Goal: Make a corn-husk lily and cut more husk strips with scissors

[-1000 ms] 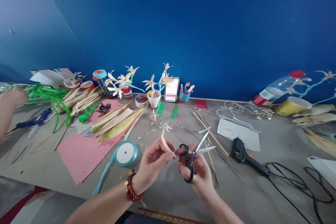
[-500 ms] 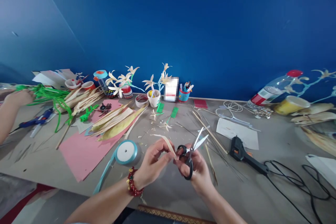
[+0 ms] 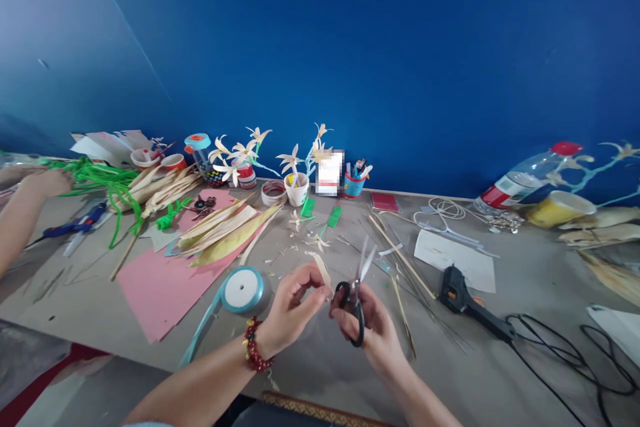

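Note:
My left hand (image 3: 300,303), with a red bead bracelet at the wrist, pinches a pale strip of husk (image 3: 321,268) that sticks up from its fingers. Close beside it, my right hand (image 3: 367,320) holds black-handled scissors (image 3: 357,293), fingers at the handles and blades pointing up and slightly parted. The blades are not touching the strip. A roll of light blue ribbon (image 3: 243,289) lies left of my left hand. Pale husk flowers (image 3: 317,241) and green pieces (image 3: 335,216) lie on the table (image 3: 310,380) beyond my hands.
Left are pink sheets (image 3: 155,293), dried husks (image 3: 220,233) and another person's hand (image 3: 50,183) at green strands. Cups with husk flowers (image 3: 297,189) stand at the back. Right are a black glue gun (image 3: 473,303) with its cord, thin sticks and a plastic bottle (image 3: 525,180).
The scissors have turned more upright and their blades have come closer together. My two hands have moved slightly apart. The strip in my left hand has shifted and shows less length. The view has shifted a little.

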Tool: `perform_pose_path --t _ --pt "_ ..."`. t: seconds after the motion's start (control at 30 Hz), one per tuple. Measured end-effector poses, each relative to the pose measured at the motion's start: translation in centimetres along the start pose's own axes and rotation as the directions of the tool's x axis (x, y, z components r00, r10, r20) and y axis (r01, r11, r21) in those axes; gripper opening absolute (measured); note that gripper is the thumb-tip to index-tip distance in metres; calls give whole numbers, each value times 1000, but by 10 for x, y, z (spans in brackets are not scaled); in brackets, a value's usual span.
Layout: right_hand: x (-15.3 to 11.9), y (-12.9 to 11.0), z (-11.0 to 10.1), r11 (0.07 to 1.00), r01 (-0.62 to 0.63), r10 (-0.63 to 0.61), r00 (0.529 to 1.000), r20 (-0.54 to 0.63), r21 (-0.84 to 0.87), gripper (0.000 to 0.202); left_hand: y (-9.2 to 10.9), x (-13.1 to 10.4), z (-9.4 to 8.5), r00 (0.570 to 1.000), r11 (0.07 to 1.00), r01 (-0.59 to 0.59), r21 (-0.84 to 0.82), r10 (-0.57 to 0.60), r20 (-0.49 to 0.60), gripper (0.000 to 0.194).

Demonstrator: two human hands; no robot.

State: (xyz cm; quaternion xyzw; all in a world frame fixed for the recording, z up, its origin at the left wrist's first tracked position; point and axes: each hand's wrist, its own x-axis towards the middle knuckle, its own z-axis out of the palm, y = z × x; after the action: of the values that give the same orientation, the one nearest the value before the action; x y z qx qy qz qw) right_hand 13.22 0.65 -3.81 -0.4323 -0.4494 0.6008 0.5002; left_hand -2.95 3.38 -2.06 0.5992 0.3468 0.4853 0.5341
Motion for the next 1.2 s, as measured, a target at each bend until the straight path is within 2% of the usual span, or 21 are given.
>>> perform_pose_path --t 0.2,0.3,0.57,0.7,0.9,1.2 --pt "-3 8 3 980 -12 40 990 136 -199 41 -5 3 -1 989 971 4 -240 -39 -144 16" --pt "-3 8 4 970 -23 66 983 172 -242 44 -5 4 -1 981 958 3 -286 -58 -184 18" --pt "-4 8 6 967 -60 112 973 201 -247 50 -5 3 -3 980 958 -9 -288 -49 -194 19" --pt "-3 9 5 958 -31 93 974 207 -284 48 -7 3 -4 980 955 -1 -298 -58 -191 18" --pt "-3 8 5 940 -46 106 981 161 -339 43 -3 3 -4 983 972 -18 -236 -26 -183 19" --pt "-5 11 6 921 -11 54 994 100 -390 40 -4 4 -5 983 980 -7 -201 -30 -184 22"
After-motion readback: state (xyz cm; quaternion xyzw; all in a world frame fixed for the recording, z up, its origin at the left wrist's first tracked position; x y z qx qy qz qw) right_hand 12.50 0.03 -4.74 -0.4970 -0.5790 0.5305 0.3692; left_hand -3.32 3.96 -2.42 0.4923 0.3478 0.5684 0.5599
